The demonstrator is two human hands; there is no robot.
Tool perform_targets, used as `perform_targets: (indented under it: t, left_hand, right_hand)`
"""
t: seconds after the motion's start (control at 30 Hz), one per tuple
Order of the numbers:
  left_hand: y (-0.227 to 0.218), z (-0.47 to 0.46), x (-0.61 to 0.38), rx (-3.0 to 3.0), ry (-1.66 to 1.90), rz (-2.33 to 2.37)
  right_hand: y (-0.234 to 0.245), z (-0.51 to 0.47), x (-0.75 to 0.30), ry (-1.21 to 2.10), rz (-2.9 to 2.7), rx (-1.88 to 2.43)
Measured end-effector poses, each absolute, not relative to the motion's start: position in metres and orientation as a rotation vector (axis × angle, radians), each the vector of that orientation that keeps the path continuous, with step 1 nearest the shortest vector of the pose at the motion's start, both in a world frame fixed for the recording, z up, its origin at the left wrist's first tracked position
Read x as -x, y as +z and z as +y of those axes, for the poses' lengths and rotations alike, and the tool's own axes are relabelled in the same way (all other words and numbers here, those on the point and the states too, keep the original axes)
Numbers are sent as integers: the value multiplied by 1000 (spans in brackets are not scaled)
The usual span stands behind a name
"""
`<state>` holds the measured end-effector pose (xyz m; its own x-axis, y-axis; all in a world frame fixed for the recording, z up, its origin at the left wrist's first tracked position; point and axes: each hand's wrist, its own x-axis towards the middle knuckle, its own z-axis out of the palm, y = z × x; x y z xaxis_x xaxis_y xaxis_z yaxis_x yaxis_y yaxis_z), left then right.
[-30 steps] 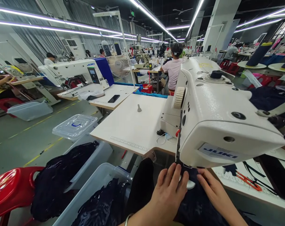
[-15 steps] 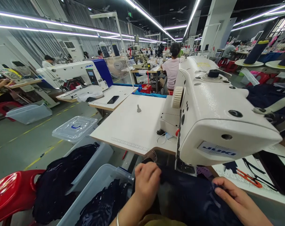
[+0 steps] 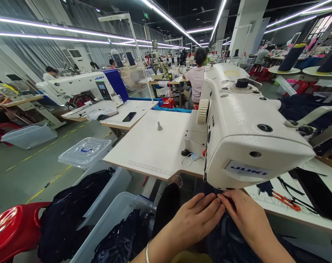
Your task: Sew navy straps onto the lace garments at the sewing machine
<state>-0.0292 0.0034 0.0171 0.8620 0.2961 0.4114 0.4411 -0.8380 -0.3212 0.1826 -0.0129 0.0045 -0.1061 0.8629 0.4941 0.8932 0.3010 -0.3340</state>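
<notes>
Dark navy fabric point(image 3: 223, 237) hangs in my lap and runs up to the head of a white sewing machine point(image 3: 253, 146). At its upper edge, just below the machine head, my left hand point(image 3: 194, 217) holds the fabric with long, close-set fingers; its thumb is hidden. Thumb and fingers of my right hand point(image 3: 248, 213) pinch the same edge from the other side. The fingertips of both hands nearly touch. The needle area lies out of sight behind the machine head and my hands.
Left of me are clear plastic bins point(image 3: 111, 215) with navy pieces and a red stool point(image 3: 15, 230). A white worktable point(image 3: 146, 146) extends behind the machine. Orange-handled snips point(image 3: 286, 201) and a dark flat device point(image 3: 319, 193) lie right. A person point(image 3: 197, 80) sits farther ahead.
My hands have come together: the left moved right and up from a fist, the right moved left. The fabric stretched between them is now gathered beneath the machine head. The view shifted slightly.
</notes>
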Motion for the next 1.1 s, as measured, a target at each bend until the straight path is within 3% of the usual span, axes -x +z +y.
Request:
perform_targets:
  t: [0.1, 0.2, 0.6, 1.1]
  left_hand:
    - [19, -1, 22, 2656, -464, -628]
    - [18, -4, 22, 2655, -465, -683]
    - [19, -5, 23, 2669, -559, -837]
    - [17, -6, 21, 2625, -563, -837]
  right_hand:
    - [-1, -13, -188, 534, -1710, 1555]
    - [-5, -9, -192, 802, -1546, 1489]
    - [-5, 8, -194, 610, -1577, 1794]
    - [-9, 11, -194, 569, -1629, 1780]
